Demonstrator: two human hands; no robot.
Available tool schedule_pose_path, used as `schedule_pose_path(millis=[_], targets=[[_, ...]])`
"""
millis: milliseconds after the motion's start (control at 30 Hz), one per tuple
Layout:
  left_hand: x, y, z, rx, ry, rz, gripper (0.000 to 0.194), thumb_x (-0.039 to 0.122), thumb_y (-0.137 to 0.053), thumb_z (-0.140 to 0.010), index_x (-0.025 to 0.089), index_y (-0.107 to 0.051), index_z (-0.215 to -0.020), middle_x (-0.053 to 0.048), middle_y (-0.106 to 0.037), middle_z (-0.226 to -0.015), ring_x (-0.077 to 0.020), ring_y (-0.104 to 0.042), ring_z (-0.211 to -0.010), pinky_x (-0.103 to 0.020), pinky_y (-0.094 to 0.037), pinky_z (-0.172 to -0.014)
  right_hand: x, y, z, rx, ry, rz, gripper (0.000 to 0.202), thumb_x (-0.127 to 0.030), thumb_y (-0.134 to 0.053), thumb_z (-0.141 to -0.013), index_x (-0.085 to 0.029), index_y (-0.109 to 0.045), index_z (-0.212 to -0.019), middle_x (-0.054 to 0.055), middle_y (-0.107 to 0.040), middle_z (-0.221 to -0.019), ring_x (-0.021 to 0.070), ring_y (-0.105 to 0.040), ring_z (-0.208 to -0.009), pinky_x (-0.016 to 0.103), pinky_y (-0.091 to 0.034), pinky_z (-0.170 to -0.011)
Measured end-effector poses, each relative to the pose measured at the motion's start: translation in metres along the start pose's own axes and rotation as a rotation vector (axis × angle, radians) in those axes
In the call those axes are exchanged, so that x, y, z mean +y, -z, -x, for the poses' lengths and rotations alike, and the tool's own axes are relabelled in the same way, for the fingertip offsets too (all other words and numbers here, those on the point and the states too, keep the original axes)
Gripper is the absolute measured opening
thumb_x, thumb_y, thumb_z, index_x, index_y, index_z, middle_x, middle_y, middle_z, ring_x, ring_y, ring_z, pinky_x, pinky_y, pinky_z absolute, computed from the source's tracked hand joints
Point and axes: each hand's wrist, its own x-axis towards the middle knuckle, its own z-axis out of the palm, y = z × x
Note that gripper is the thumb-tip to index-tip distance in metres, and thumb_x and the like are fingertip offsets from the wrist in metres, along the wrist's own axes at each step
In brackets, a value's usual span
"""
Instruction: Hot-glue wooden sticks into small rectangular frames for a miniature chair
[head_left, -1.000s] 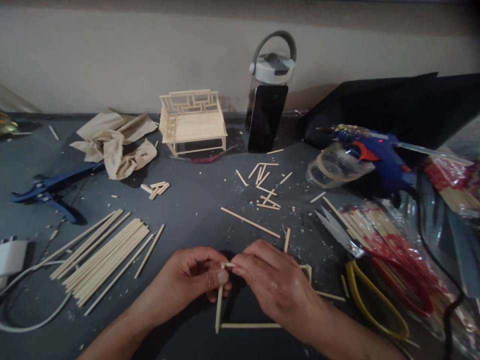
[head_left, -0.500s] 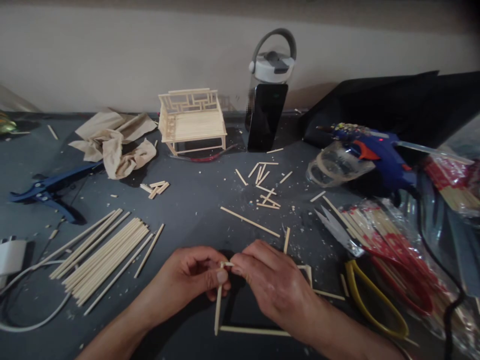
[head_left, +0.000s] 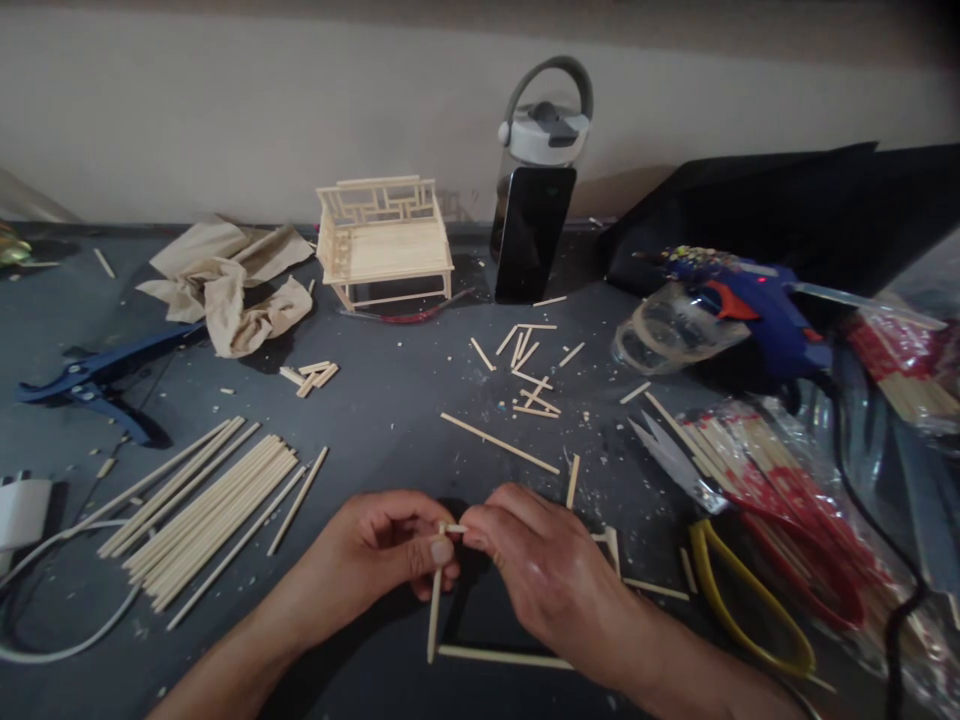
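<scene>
My left hand (head_left: pixel 390 550) pinches the top of a pale wooden stick (head_left: pixel 434 615), thumb in front, where a short crosswise stick (head_left: pixel 454 528) meets it. The other end of that short piece sits between the thumb and fingers of my right hand (head_left: pixel 551 570). Below, a longer stick (head_left: pixel 510 657) runs sideways from the foot of the held one, partly hidden by my right wrist. Beyond that hand, a corner of joined sticks (head_left: pixel 613 550) shows. My right hand covers much of this stick frame.
A miniature wooden bench (head_left: pixel 386 250) stands at the back beside a bottle and phone (head_left: pixel 536 235). Stick bundle (head_left: pixel 217 520) and blue cutter (head_left: pixel 97 385) lie left. Scissors (head_left: pixel 750 600), bagged sticks (head_left: pixel 739 450) and a blue glue gun (head_left: pixel 750 300) occupy the right. Short offcuts (head_left: pixel 536 380) lie ahead.
The stick frame has shifted very slightly up and left, its lower stick included. Both hands keep the same grip at the joint.
</scene>
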Motion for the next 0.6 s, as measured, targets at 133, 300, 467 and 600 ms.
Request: schedule_pose_path(millis=[133, 300, 467, 600], targets=[[-0.0002, -0.0003, 0.0004, 0.000, 0.001, -0.001, 0.023, 0.036, -0.070, -0.079, 0.013, -0.068, -0.083, -0.004, -0.068, -0.071, -0.0118, -0.059, -0.064, -0.023, -0.047, -0.059, -0.0020, 0.0009, -0.0017, -0.008, -0.013, 0.037, 0.018, -0.009, -0.040, -0.092, -0.020, -0.054, -0.087, 0.001, -0.055, -0.075, 0.0145, -0.054, -0.068, 0.027, -0.042, -0.061], [0.0000, -0.0007, 0.0005, 0.017, 0.007, -0.009, 0.024, 0.037, -0.071, -0.078, 0.013, -0.068, -0.083, -0.003, -0.068, -0.070, -0.0119, -0.059, -0.063, -0.023, -0.047, -0.059, -0.0019, -0.0004, -0.0039, 0.015, -0.017, 0.061, 0.019, -0.010, -0.041, -0.092, -0.020, -0.054, -0.084, 0.001, -0.056, -0.073, 0.0145, -0.054, -0.067, 0.026, -0.042, -0.059], [-0.0003, -0.0009, 0.0005, 0.016, 0.012, -0.027, 0.025, 0.037, -0.070, -0.078, 0.013, -0.067, -0.082, -0.003, -0.068, -0.070, -0.0118, -0.058, -0.063, -0.023, -0.047, -0.059, -0.0014, -0.0036, -0.0029, -0.001, -0.024, 0.069, 0.019, -0.007, -0.041, -0.091, -0.020, -0.053, -0.085, 0.000, -0.056, -0.072, 0.0155, -0.055, -0.067, 0.027, -0.042, -0.060], [-0.0027, -0.0031, 0.0009, 0.033, 0.032, -0.066, 0.024, 0.037, -0.070, -0.077, 0.014, -0.066, -0.080, -0.003, -0.068, -0.070, -0.0117, -0.059, -0.064, -0.022, -0.047, -0.059, -0.0002, -0.0033, -0.0034, 0.026, -0.042, 0.037, 0.018, -0.009, -0.040, -0.093, -0.019, -0.053, -0.087, 0.001, -0.058, -0.072, 0.0148, -0.056, -0.066, 0.027, -0.042, -0.060]])
